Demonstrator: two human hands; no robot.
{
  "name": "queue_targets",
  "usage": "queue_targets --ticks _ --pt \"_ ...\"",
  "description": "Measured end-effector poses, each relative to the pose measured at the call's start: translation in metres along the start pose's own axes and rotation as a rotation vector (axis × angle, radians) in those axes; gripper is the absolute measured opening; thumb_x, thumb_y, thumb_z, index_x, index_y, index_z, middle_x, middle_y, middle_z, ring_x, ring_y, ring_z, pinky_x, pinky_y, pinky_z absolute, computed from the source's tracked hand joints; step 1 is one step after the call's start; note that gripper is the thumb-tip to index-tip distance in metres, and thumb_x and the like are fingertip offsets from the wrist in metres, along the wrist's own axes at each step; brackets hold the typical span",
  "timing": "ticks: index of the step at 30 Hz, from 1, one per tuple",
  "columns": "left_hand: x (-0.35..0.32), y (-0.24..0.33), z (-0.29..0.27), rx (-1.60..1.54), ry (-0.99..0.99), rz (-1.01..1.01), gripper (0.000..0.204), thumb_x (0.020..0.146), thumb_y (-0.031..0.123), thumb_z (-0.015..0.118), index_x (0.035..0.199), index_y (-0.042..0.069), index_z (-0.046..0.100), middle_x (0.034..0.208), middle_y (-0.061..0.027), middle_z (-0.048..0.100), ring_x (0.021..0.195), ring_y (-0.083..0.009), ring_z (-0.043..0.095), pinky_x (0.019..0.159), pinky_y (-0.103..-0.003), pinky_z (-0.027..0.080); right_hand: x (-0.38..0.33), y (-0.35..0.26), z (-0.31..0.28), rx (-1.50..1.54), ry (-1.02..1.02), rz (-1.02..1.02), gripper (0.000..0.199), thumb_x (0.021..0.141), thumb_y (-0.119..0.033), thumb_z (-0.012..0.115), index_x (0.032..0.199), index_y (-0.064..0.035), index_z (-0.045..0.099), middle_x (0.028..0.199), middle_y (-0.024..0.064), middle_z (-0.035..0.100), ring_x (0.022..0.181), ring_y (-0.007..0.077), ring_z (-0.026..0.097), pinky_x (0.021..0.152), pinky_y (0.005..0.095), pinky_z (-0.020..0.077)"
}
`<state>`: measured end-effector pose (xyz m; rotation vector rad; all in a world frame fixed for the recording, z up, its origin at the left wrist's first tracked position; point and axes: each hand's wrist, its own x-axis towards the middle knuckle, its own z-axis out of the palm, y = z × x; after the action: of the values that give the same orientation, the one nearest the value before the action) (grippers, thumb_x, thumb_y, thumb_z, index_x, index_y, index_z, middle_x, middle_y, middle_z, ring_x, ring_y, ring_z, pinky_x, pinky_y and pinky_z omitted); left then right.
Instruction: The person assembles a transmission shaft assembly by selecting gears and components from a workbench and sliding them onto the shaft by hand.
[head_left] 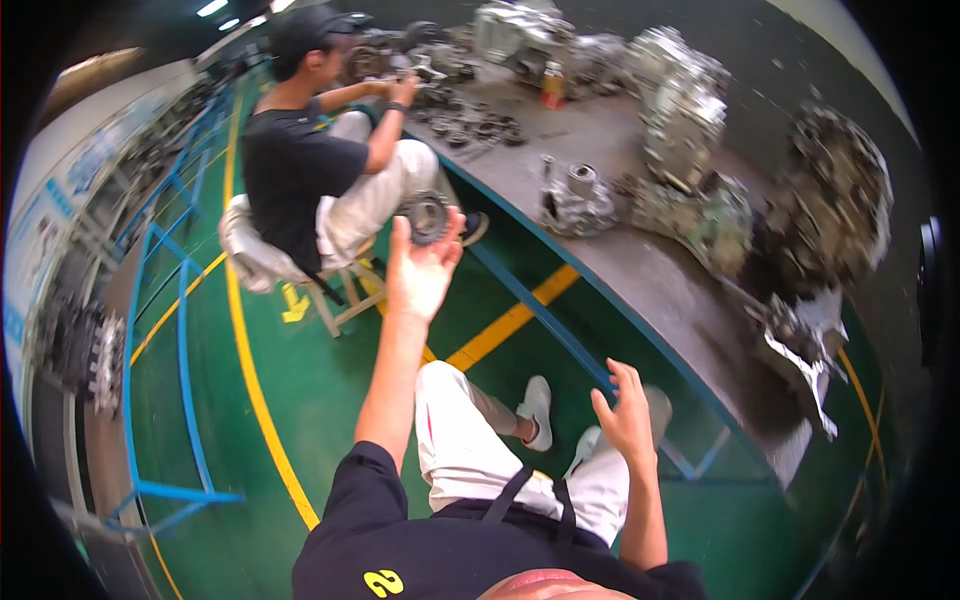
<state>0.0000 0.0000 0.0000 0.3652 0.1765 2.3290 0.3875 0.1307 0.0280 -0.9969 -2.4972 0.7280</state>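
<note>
My left hand (pixel 420 268) is raised in front of me and holds a dark toothed gear (pixel 428 216) at its fingertips. My right hand (pixel 626 415) hovers lower, near the front edge of the long metal workbench (pixel 660 290), fingers spread and holding nothing. My knees in light trousers and white shoes show below. On the bench nearest the gear stands a small silver housing part (pixel 575 200).
A co-worker in a black shirt and cap (pixel 300 150) sits on a stool at the bench, hands on parts there. Large greasy gearbox casings (pixel 690 110) and loose gears (pixel 475 125) crowd the bench. Blue railings (pixel 185 330) and yellow lines mark the green floor.
</note>
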Motion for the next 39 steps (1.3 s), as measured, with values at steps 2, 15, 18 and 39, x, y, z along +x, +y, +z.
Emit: queue_targets --ticks 2,15,18,39 --pt "-0.001 0.002 0.017 0.085 0.003 -0.026 0.063 0.097 0.057 0.063 0.139 0.009 0.054 0.137 -0.0130 0.064 0.128 -0.0277 0.061 0.093 -0.037 0.051 0.002 -0.005 0.013 0.018 0.029 -0.091 0.054 0.088 -0.015 0.072 0.138 -0.0023 0.055 0.137 0.0208 0.056 0.123 0.0387 0.059 0.104 0.0437 0.0486" --pt "0.087 0.101 -0.038 0.727 0.063 -0.317 0.054 0.094 0.046 0.073 0.133 0.009 0.062 0.120 -0.0064 0.072 0.112 -0.0173 0.069 0.083 -0.028 0.049 -0.039 -0.057 0.136 0.105 0.148 0.023 0.050 0.090 -0.019 0.068 0.134 0.0011 0.056 0.131 0.0217 0.058 0.123 0.0383 0.056 0.108 0.0431 0.0454" --pt "0.147 0.067 -0.069 1.096 0.231 -0.316 0.045 0.084 0.042 0.084 0.108 0.007 0.070 0.098 -0.0012 0.071 0.087 -0.0095 0.066 0.071 -0.023 0.047 -0.042 -0.038 0.178 0.136 0.091 0.125 0.041 0.090 -0.019 0.068 0.126 -0.0004 0.061 0.122 0.0192 0.064 0.115 0.0375 0.062 0.099 0.0446 0.0507" --pt "0.253 0.009 -0.211 1.958 0.137 0.630 0.036 0.097 0.021 0.069 0.123 -0.001 0.059 0.119 -0.0165 0.062 0.117 -0.0318 0.058 0.103 -0.041 0.043 -0.167 0.150 0.501 0.328 -1.786 0.785 0.075 0.093 -0.067 0.053 0.136 -0.0065 0.059 0.123 0.0154 0.066 0.098 0.0284 0.063 0.085 0.0409 0.0512"
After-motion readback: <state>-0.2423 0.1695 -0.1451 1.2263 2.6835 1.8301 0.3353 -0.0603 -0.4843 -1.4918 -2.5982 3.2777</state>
